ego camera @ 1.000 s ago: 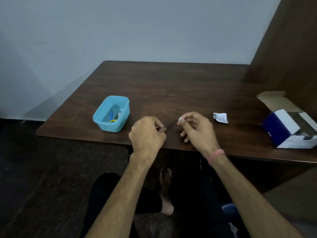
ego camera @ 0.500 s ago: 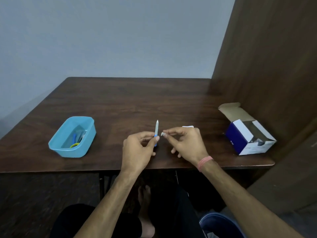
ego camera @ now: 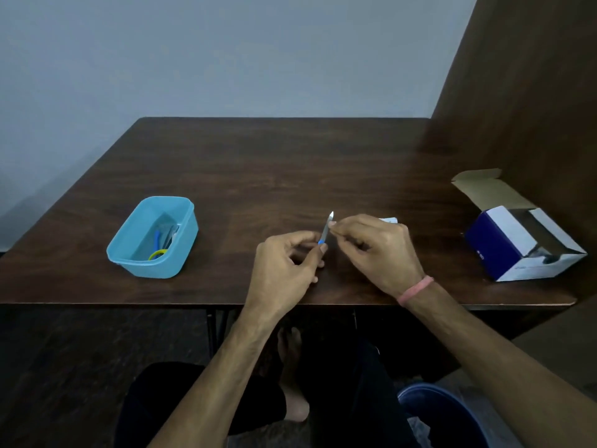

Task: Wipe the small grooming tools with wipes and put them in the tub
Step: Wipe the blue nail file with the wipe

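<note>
A: While the tub (ego camera: 151, 237) sat at the left of the table (ego camera: 290, 163) with a few tools already in it, where was the one being cleaned?

B: Near the front edge, at the middle. The left hand (ego camera: 284, 270) pinched the small grooming tool (ego camera: 325, 230) by its blue end, blade tilted up and away. The right hand (ego camera: 378, 250) pinched something pale against the blade, probably a wipe, though it was too small to be sure.

A: What might have gone wrong?

B: I judged the thin blade could slip from that light pinch if the right fingers pulled too hard, and drop off the table's edge onto the floor. The tub also stood well apart to the left, so a careless toss could miss it.

A: And further right?

B: A white scrap (ego camera: 389, 219) peeked out behind the right hand, and an open blue-and-white box (ego camera: 523, 247) stood near the right edge.

A: The room?

B: Dark wood tabletop, plain grey wall (ego camera: 226, 53) behind, a brown panel (ego camera: 533, 76) at the right.
</note>
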